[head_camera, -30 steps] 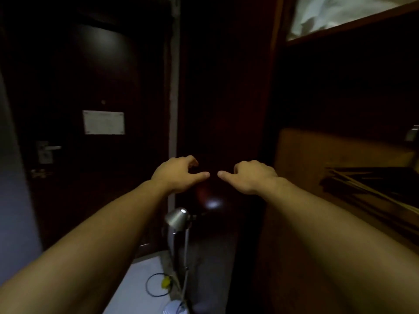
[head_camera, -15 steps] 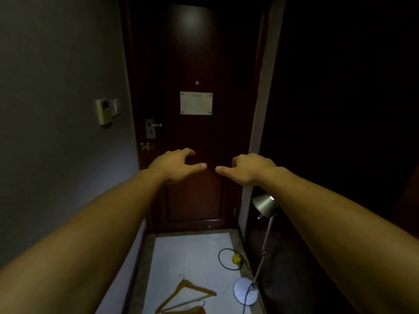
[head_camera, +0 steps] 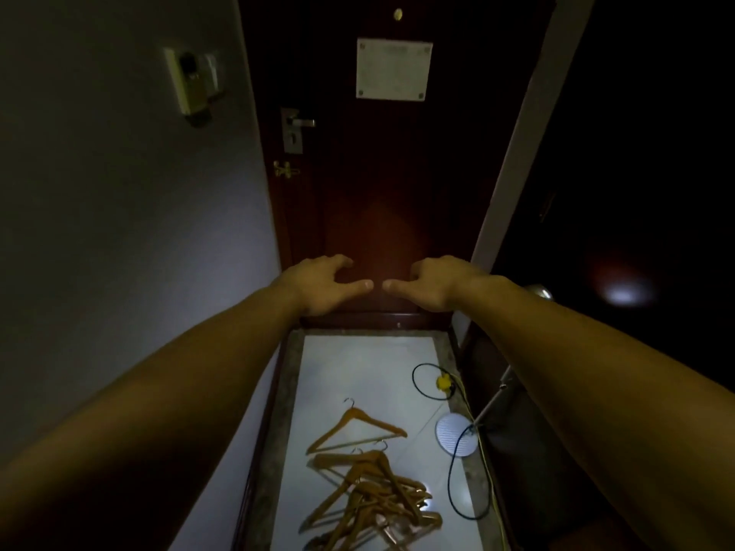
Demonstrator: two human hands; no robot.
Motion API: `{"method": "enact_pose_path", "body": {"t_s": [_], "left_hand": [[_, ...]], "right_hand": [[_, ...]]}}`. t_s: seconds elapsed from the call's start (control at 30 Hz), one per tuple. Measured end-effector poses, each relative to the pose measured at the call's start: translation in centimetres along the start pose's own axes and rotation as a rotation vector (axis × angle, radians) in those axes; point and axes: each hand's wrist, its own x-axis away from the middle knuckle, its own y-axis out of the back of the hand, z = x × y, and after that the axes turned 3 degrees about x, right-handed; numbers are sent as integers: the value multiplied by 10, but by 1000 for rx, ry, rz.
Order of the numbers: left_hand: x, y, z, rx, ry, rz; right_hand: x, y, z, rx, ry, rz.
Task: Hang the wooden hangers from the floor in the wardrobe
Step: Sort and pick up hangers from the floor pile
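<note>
Dark wood door (head_camera: pixel 397 192) stood straight ahead, beyond my fingertips. Grey wall (head_camera: pixel 119 192) ran along the outer side of my left hand (head_camera: pixel 322 284). White floor (head_camera: pixel 358 371) lay below both hands, on my side of the fingertips.

Both arms were stretched forward, palms down. The right hand (head_camera: pixel 433 282) mirrored the left: thumbs pointed at each other, tips near but apart, other fingers loosely bent. Neither hand gripped or touched anything.

Wooden hangers (head_camera: pixel 374 499) lay on the floor well below my fingers and closer to me, tangled in an overlapping pile. One single hanger (head_camera: pixel 354 429) lay flat just beyond the pile on the finger side, hook towards the door. I couldn't tell if it touched the pile.

Round white lamp base (head_camera: pixel 456 434) sat on the floor below my right forearm, beside the hangers. A black cable (head_camera: pixel 457 483) looped from it towards me. A pale notice plate (head_camera: pixel 393 69) was on the door high above my fingers. A card holder (head_camera: pixel 191 81) was on the wall up and left of the left hand. The door handle (head_camera: pixel 294 129) was above the left hand. A yellow plug (head_camera: pixel 442 381) lay on the floor below the right hand.
</note>
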Motion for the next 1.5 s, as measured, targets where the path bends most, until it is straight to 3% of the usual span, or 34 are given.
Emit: {"method": "enact_pose_path", "body": {"t_s": [0.27, 0.43, 0.6, 0.73, 1.1, 1.5], "left_hand": [[-72, -45, 34, 15, 137, 84], [-113, -77, 45, 36, 160, 163], [-148, -122, 81, 42, 234, 256], [-177, -165, 116, 57, 272, 354], [-227, -378, 252, 130, 449, 460], [-261, -658, 404, 105, 493, 481]], "right_hand": [[-101, -63, -29, -157, 36, 148], [-162, -123, -46, -166, 64, 196], [-200, -161, -49, -29, 46, 319], [-231, -211, -47, -85, 45, 371], [-301, -459, -77, -165, -73, 551], [-358, -762, -107, -234, -266, 584]]}}
